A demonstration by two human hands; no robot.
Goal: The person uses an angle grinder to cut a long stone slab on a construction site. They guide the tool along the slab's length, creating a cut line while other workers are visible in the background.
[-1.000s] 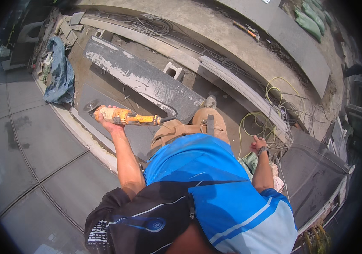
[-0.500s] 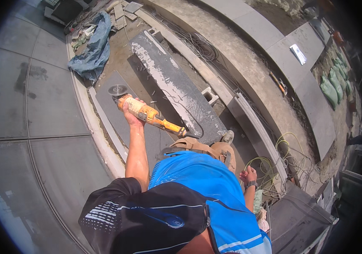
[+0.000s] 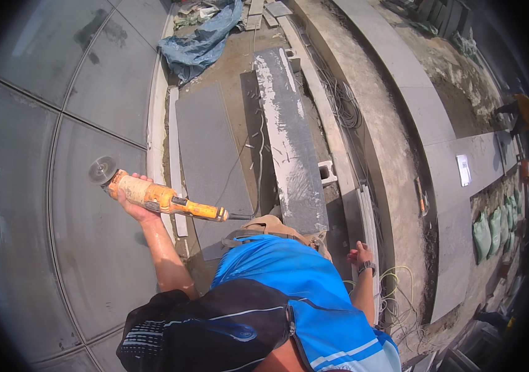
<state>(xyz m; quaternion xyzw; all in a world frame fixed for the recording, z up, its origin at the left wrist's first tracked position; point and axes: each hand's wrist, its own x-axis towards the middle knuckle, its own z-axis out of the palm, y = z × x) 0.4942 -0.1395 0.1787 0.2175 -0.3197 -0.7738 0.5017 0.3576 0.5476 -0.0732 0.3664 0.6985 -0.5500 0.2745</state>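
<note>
An orange-yellow angle grinder [image 3: 164, 197] lies across my left hand [image 3: 134, 201], its fingers wrapped round the grinder's front body. The round disc [image 3: 102, 169] points up and left, beside the dark glass panels. From the handle's end a dark cord runs toward the long stone slab [image 3: 289, 149], which has white patches along its top. My right hand [image 3: 360, 253], with a watch on the wrist, hangs low at my right side near a stack of thin slabs [image 3: 368, 214]. Its fingers are loosely bent and nothing shows in them.
A flat grey slab [image 3: 205, 130] lies left of the patched one. Farther off is a crumpled blue tarp [image 3: 199, 46]. A hollow concrete block [image 3: 327, 172], coiled cables [image 3: 345, 105], a hammer-like tool [image 3: 422, 197] and green sacks [image 3: 482, 235] are to the right. Another person [image 3: 520, 113] is at the far right.
The view has turned, and the slabs now stand more upright in it. My left hand has carried the grinder left, away from the slabs and toward the glass panels.
</note>
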